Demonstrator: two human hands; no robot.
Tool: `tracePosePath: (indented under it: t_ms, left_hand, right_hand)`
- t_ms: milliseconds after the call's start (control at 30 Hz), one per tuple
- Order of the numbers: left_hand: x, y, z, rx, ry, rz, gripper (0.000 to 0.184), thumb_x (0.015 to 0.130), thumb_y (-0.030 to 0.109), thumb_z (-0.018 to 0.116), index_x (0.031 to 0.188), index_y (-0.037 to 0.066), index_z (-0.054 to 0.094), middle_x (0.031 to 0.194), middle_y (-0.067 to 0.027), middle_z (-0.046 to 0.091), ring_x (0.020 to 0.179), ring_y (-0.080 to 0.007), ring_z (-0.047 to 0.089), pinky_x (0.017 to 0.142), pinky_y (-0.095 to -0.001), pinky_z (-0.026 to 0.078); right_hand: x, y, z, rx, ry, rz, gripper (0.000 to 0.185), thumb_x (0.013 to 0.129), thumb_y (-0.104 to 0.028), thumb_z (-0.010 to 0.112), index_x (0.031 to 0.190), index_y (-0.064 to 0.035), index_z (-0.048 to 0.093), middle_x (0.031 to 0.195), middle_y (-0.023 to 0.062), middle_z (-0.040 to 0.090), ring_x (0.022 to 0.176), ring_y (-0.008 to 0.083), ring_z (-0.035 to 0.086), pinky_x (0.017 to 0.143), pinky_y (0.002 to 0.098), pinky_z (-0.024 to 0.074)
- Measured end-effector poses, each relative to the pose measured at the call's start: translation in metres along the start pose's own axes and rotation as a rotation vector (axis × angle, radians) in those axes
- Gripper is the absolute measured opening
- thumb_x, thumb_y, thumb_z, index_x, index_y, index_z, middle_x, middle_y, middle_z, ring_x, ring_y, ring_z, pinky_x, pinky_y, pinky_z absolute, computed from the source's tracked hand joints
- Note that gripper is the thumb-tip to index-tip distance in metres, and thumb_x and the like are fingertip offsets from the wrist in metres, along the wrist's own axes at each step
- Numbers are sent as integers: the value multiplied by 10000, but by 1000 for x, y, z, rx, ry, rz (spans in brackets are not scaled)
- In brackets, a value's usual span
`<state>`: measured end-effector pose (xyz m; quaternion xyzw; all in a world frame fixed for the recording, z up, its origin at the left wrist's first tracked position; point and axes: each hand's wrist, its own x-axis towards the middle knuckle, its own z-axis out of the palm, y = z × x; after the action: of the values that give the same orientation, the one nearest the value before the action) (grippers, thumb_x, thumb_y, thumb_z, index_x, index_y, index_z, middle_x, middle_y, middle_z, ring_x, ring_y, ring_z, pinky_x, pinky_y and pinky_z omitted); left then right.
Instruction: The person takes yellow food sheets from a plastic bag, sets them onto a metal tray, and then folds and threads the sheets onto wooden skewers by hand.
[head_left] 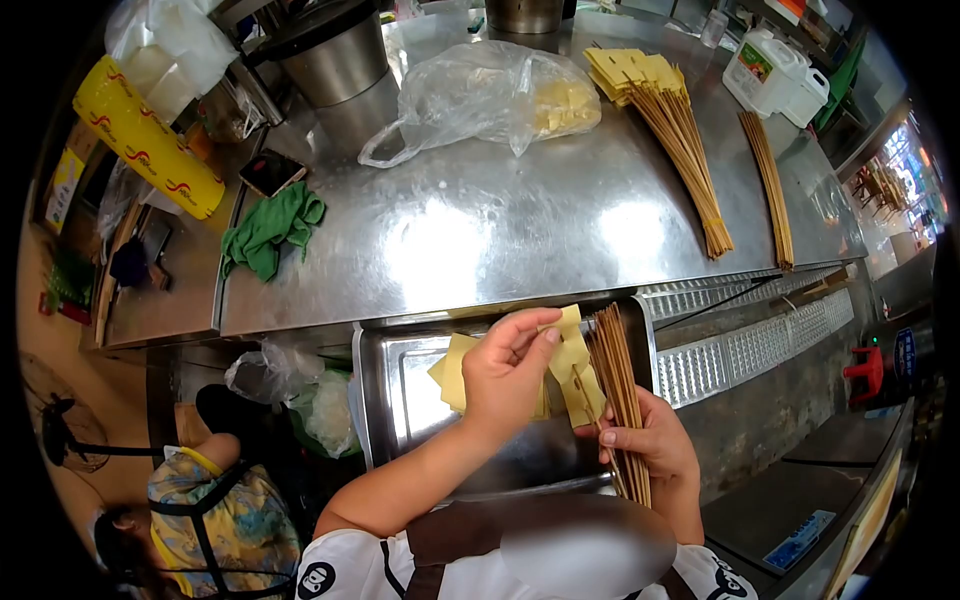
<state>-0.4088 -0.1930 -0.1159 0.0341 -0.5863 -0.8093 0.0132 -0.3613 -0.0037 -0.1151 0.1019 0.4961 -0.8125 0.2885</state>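
My left hand [508,366] pinches the upper end of a thin yellow sheet [574,375] that looks like tofu skin. A single stick passes through this sheet. In my right hand [655,440] is a bundle of bamboo skewers [622,385], gripped near the lower end, with the thumb at the base of the threaded stick. Both hands are over a metal tray [362,385]. More yellow sheets [452,372] lie in the tray, partly hidden behind my left hand and wrist.
Across the steel table [440,235] lie a clear plastic bag [470,95] of yellow pieces, filled skewers [680,150], bare skewers [768,190] and a green cloth [272,230]. White jugs [765,72] and a pot [335,55] stand behind. A person [225,510] sits at lower left.
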Motion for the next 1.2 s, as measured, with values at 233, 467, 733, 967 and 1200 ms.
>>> tracePosePath:
  t_ms: [233, 467, 733, 967, 1200]
  left_hand:
    - [-13, -13, 2, 52, 27, 151, 224, 886, -5, 577, 1108, -30, 598, 969, -70, 648, 869, -82, 600, 752, -200, 480]
    - [-6, -9, 6, -52, 83, 1, 282, 886, 7, 577, 1164, -38, 574, 1025, -107, 650, 894, -108, 611, 780, -224, 498]
    - [-18, -10, 8, -96, 50, -187, 304, 895, 21, 576, 1184, -65, 547, 1046, -121, 637, 920, -119, 601, 802, -222, 483]
    - [-32, -13, 7, -330, -81, -240, 533, 889, -18, 552, 1351, -42, 288, 1087, -164, 610, 1012, -182, 593, 872, -277, 478]
    - [-38, -16, 6, -241, -216, -320, 583, 864, -64, 553, 1352, -4, 240, 1041, -161, 625, 967, -194, 612, 845, -295, 496]
  right_hand:
    - [1, 1, 0, -12, 19, 6, 276, 745, 17, 689, 953, -17, 512, 762, 43, 569, 624, 173, 629, 803, 337, 513]
    - [0, 0, -1, -3, 23, 9, 286, 737, 35, 689, 961, -7, 515, 765, 56, 566, 696, 193, 638, 656, 291, 540]
    - [0, 4, -4, 22, 34, 5, 284, 734, 34, 692, 954, -6, 518, 785, 58, 566, 775, 219, 642, 611, 287, 549]
    - [1, 6, -7, 39, 39, -5, 297, 725, 43, 687, 960, -14, 514, 768, 44, 571, 632, 190, 634, 726, 325, 538]
    - [1, 2, -6, 43, 8, -36, 368, 738, 50, 672, 1065, 19, 506, 818, 70, 602, 666, 189, 643, 659, 300, 545]
